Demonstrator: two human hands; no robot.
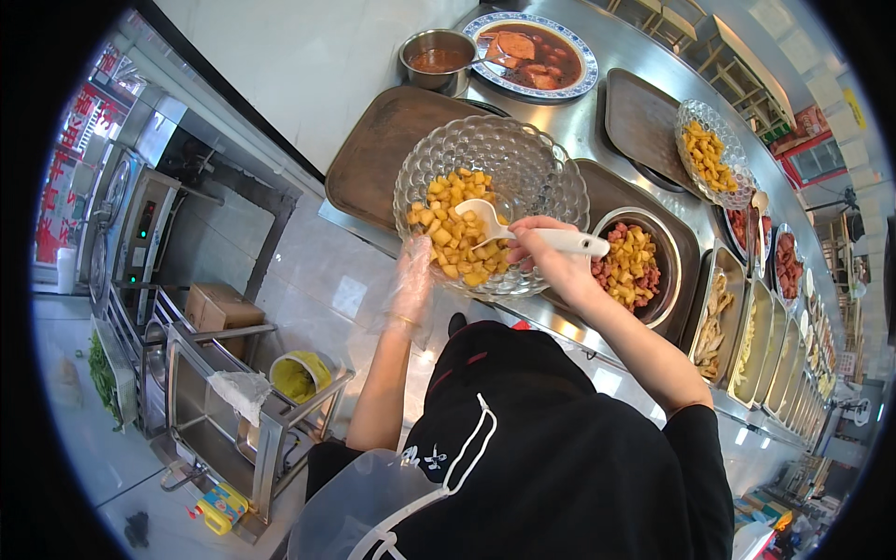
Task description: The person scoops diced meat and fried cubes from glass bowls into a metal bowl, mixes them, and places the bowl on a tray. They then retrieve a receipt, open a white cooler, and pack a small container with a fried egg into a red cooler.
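Our left hand (pixel 413 280) grasped the clear bowl (pixel 537 168) by its edge, our right hand (pixel 549 250) the spoon (pixel 482 218); yellow cubes (pixel 453 250) lay left of the spoon grip, where shallow, steady scoops seemed safest.

The left forearm (pixel 381 392) reaches almost straight forward, and the left hand (pixel 416 269), in a clear glove (pixel 403 303), is raised in a grasp, its fingers partly hidden. The bare right forearm (pixel 639 350) slants inward; the bare right hand (pixel 551 247) is curled in a grip, knuckles uppermost.
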